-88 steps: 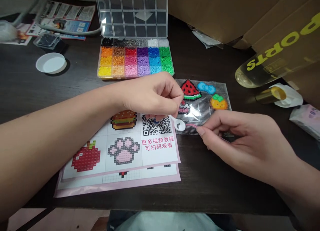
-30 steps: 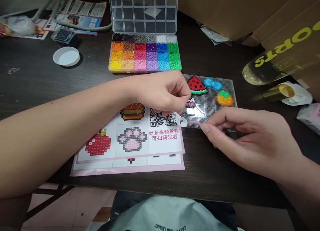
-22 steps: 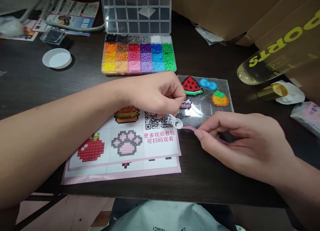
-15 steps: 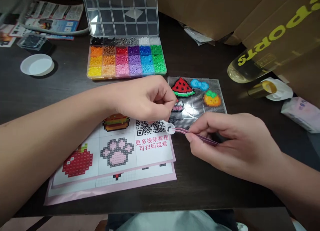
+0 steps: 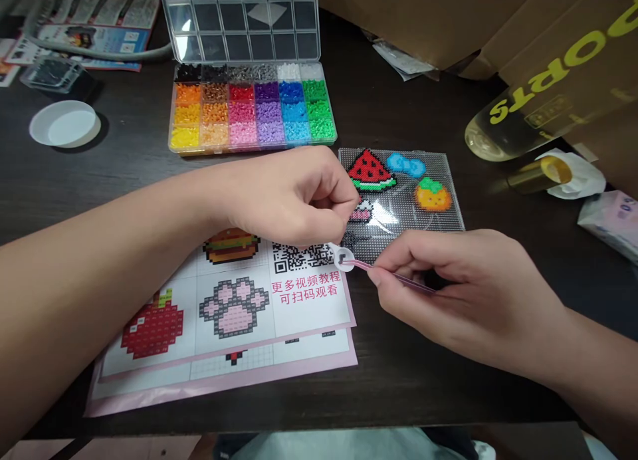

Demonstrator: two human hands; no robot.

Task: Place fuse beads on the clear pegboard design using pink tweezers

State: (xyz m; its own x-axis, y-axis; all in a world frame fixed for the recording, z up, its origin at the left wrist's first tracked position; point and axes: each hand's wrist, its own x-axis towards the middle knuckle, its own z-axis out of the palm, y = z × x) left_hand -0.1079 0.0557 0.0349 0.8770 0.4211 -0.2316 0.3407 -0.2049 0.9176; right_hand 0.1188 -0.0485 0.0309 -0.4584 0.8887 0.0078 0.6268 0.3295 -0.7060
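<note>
My left hand (image 5: 299, 197) is closed, pinching a small white spoon (image 5: 347, 254) whose bowl shows below the fingers. A few dark beads lie in the bowl. Pink tweezers (image 5: 399, 278) sit in the pinch of my right hand (image 5: 463, 294), their tips at the bowl. Just behind both hands lies a clear pegboard (image 5: 399, 237) bearing a watermelon slice (image 5: 369, 171), a blue bow (image 5: 406, 164), an orange fruit (image 5: 432, 195) and a cupcake-like piece (image 5: 361, 211), partly hidden by my left hand. Printed pattern sheets (image 5: 309, 320) are under my left forearm.
An opened bead box (image 5: 252, 108) with many colours stands at the back. To the left are a white round lid (image 5: 64, 124), a small clear tub (image 5: 57, 78) and leaflets (image 5: 100, 24). A bottle (image 5: 538, 101), a gold cylinder (image 5: 538, 174) and a tissue pack (image 5: 611, 224) are at right.
The view has shifted slightly. The tweezer tips have moved further into the spoon's bowl; both hands keep their grips.
</note>
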